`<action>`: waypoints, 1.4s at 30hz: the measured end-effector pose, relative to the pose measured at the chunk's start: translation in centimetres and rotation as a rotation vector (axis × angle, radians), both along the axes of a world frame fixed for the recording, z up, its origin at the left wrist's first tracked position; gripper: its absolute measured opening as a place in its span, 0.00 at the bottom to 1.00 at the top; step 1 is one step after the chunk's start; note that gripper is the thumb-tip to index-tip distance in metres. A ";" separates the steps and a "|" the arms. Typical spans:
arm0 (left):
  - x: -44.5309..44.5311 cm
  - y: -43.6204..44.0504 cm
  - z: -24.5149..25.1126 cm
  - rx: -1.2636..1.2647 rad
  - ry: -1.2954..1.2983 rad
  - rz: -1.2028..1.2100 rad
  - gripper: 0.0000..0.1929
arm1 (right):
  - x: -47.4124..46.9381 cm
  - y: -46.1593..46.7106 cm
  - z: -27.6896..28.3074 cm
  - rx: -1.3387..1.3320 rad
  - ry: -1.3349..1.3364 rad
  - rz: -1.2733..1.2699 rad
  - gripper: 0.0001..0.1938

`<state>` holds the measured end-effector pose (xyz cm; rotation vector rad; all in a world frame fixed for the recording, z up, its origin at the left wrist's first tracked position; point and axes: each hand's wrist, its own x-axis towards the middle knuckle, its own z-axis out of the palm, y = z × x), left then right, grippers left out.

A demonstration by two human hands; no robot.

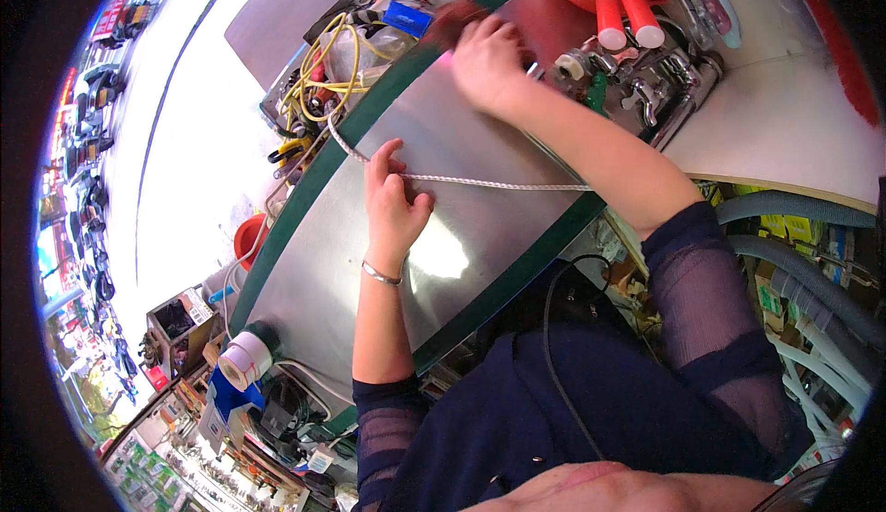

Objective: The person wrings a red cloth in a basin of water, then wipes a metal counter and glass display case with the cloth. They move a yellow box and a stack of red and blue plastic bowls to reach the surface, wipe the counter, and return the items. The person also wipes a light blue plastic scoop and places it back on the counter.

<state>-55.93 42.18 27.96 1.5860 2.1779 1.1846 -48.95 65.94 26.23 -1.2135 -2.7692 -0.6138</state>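
My left hand (396, 200) lies over a white braided cord (495, 184) on a metal-topped counter (311, 269), fingers apart and partly bent. From the far edge the cord runs beneath this hand and on under my right forearm. My right hand (488, 62) is blurred by motion at the counter's far right. Against its fingers is a dark reddish thing (453, 20), too blurred to name; whether the hand grips it is unclear. Just right of that hand lie several chrome taps (644, 100) and a green-handled fitting (595, 91).
Red rubber-like tubes with white ends (612, 27) stand beyond the taps. Along the far edge lie a coiled yellow cable (304, 82), a blue box (408, 19) and tools. A tape roll (246, 359) sits at the left end. Grey hoses (796, 207) hang at right.
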 end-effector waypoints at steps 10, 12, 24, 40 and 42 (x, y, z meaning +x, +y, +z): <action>0.0 0.9 -0.4 -0.033 0.289 -0.053 0.09 | -2.5 -4.2 -0.4 0.171 0.149 0.114 0.23; -0.2 1.2 -0.6 -0.019 0.320 -0.075 0.08 | -0.9 -10.1 -0.7 -0.045 0.254 0.448 0.23; -0.4 2.6 0.3 -0.052 0.407 -0.201 0.07 | 2.9 -5.7 1.8 -0.764 0.687 0.328 0.12; 4.8 19.8 2.8 0.257 0.412 -0.064 0.09 | 18.2 -21.9 0.7 -0.643 0.434 0.405 0.32; 6.6 13.8 3.4 0.435 0.119 0.046 0.10 | 17.3 -22.0 0.9 -0.588 0.362 0.460 0.29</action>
